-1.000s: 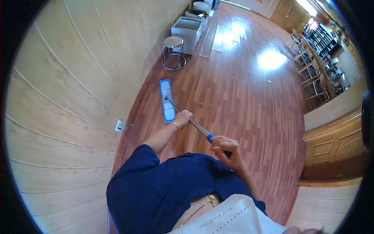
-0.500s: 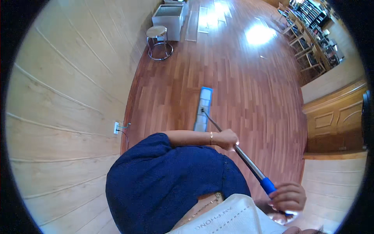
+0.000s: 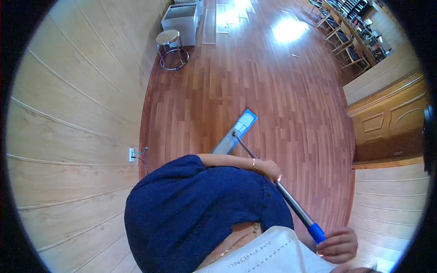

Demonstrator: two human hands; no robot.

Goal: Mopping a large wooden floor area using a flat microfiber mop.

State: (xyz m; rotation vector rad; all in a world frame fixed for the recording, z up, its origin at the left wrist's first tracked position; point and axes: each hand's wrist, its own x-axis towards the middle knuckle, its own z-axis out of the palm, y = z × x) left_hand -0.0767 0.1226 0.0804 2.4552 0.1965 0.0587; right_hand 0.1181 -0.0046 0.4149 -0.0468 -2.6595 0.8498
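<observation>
A flat mop (image 3: 296, 205) slants across the view, its metal pole running from lower right up to the floor. Around the middle of the pole, my left hand (image 3: 268, 169) is closed, with a bracelet at its wrist. At the pole's upper end, my right hand (image 3: 339, 245) grips just by the blue handle sleeve (image 3: 316, 232); some of its fingers are hidden. The mop's blue-edged flat head (image 3: 244, 123) lies on the wooden floor (image 3: 191, 109), angled toward the upper right. My left forearm and dark blue sleeve cover its near end.
A round stool (image 3: 172, 50) with chrome legs and a white bin (image 3: 182, 22) stand by the left wall. Low on that wall is a socket (image 3: 131, 154) with cables. On the right are a wooden door (image 3: 387, 123) and chairs (image 3: 353, 54) along a cluttered long table.
The mop head has swivelled clockwise, its far end swinging right and its near end left. Both hands keep hold of the pole, slightly lower in view. The room has shifted a little left.
</observation>
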